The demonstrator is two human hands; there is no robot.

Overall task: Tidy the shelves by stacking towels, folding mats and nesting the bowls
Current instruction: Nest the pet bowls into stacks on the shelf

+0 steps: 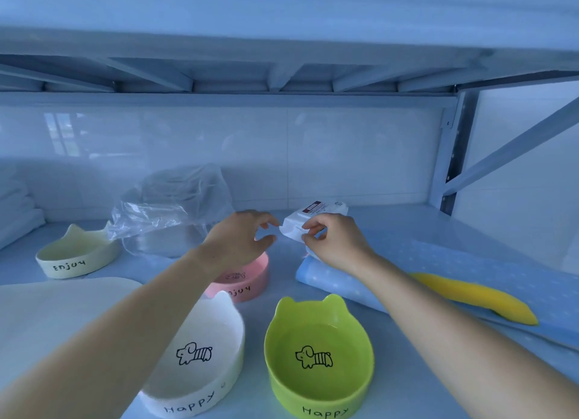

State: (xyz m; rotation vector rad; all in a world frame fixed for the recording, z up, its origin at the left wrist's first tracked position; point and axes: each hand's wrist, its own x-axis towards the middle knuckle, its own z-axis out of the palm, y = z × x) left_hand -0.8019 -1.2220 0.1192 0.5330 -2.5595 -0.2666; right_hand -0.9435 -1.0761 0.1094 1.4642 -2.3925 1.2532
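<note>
My right hand (336,240) pinches the near edge of a white wrapped towel pack (316,216) that has a red label, at the middle back of the shelf. Just left of the pack, my left hand (241,237) hovers with fingers apart and nothing in it. A pink bowl (247,280) sits under my left wrist. In front stand a white bowl (203,353) and a green bowl (319,356), both marked "Happy". A cream bowl (75,255) marked "Enjoy" stands at the left. A blue dotted mat (470,268) lies at the right.
A crumpled clear plastic bag (172,208) covers grey stacked items at the back left. Folded white towels (15,208) lie at the far left. A white mat (53,312) lies at the front left. A yellow cloth (476,296) rests on the blue mat. Shelf post (451,155) at right.
</note>
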